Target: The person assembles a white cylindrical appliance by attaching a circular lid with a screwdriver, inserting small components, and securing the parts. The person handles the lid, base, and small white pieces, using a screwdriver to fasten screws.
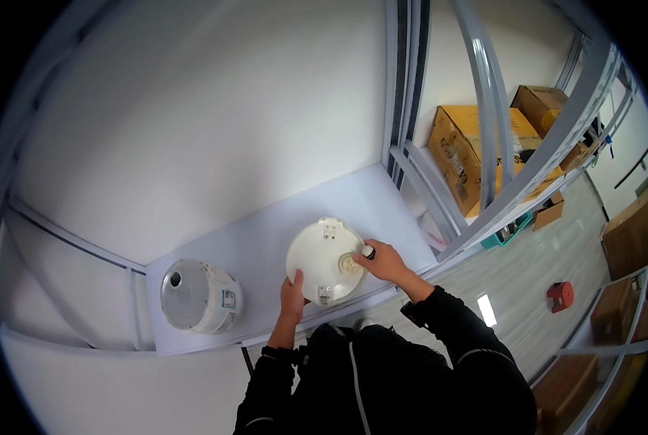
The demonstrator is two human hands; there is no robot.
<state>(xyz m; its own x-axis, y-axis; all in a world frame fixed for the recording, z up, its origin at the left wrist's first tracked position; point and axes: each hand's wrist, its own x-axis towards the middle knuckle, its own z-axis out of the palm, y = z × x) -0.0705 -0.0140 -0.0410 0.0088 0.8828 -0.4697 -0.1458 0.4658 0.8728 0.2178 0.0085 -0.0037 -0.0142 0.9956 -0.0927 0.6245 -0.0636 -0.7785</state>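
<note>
A round white plastic lid (314, 255) is held over the table, with a metal bracket at its far end and another at its near end. My left hand (293, 297) is closed on its lower left rim, thumb on top. At the lid's right side, my right hand (385, 262) is closed round a small round white and black piece (368, 252); its exact kind is unclear. The thumb of that hand reaches to a cream round fitting (349, 264) set in the lid. To the left, a white cylindrical appliance body (224, 297) shows a grey round face with a dark hole.
The pale table (367, 196) runs along a white wall panel and metal frame posts (404, 94). Beyond the frame on the right are a large yellow carton (458, 156) and a teal crate (509, 230). A red stool (560, 296) stands on the floor near shelves of boxes (614, 312).
</note>
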